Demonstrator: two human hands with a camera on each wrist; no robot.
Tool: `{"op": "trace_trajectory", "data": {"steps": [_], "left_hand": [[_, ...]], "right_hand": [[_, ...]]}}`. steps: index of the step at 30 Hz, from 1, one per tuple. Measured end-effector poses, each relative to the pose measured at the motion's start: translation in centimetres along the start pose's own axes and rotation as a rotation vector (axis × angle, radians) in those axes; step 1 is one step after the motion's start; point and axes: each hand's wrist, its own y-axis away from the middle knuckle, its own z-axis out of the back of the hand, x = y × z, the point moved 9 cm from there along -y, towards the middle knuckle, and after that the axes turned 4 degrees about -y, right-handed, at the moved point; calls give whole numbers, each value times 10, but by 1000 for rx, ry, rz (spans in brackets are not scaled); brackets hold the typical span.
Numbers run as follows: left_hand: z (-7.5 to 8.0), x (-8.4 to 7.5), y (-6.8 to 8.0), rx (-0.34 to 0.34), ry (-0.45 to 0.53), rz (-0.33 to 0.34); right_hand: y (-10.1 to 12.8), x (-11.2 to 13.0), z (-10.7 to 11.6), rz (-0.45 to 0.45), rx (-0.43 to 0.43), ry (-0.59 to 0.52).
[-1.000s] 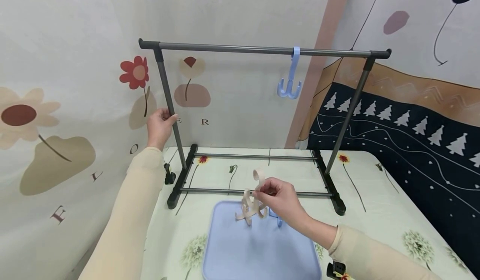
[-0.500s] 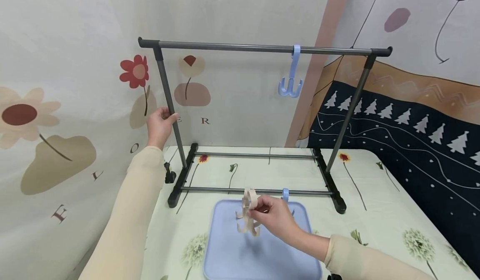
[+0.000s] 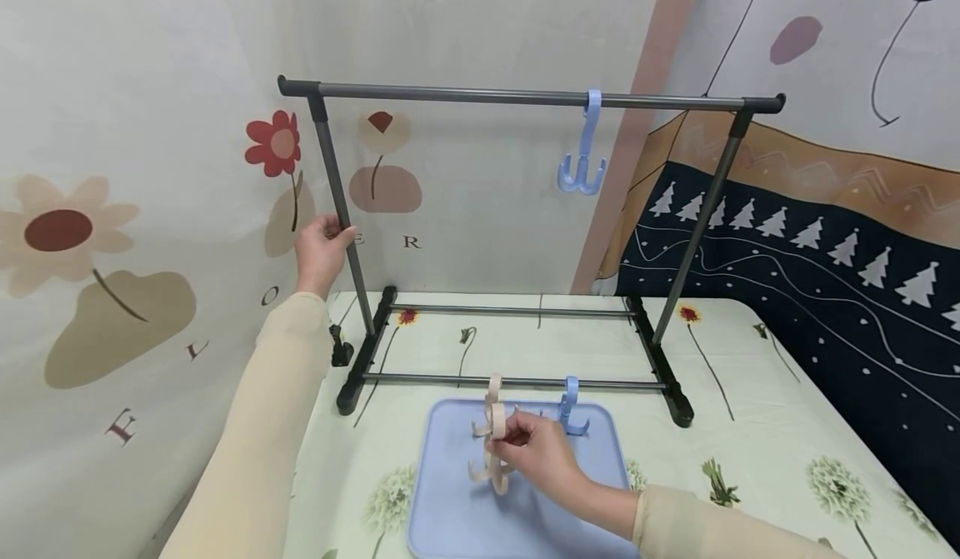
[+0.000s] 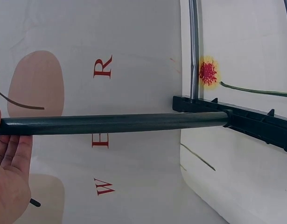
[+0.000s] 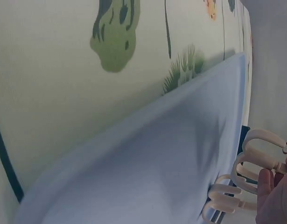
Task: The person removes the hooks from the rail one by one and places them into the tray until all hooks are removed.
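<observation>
In the head view, my left hand point(image 3: 322, 252) grips the left post point(image 3: 336, 177) of a dark metal rack, thumb on one side and fingers on the other. My right hand point(image 3: 543, 451) pinches a beige multi-prong hook point(image 5: 260, 156) over a light blue tray point(image 3: 442, 517). Beside it is a second beige hook point(image 5: 225, 200), its curved top point(image 3: 494, 386) at the rack's lower front bar; the two overlap in the head view. A blue hook point(image 3: 572, 405) is at the same bar, right of my hand. Another blue hook point(image 3: 581, 147) hangs from the top bar point(image 3: 465, 94).
The rack's black feet point(image 3: 667, 376) stand on a flower-print tablecloth point(image 3: 720, 409), with the tray in front. A printed cloth backdrop point(image 3: 487, 34) hangs behind. A small black object point(image 3: 341, 351) lies beside the left foot.
My right hand has moved down and a little left with the beige hook, closer over the tray. The blue hook at the lower bar shows more fully now. My left hand stays on the post.
</observation>
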Motion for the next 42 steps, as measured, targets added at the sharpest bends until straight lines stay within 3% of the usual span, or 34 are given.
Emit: {"op": "trace_trajectory", "data": {"steps": [26,42], "left_hand": [[-1,4,-4,-2,-7,9],[-1,3,-1,0,-2,11]], "right_hand": [[10,-10,-11,10,64,29],[15,4,11,-24,75,46]]}}
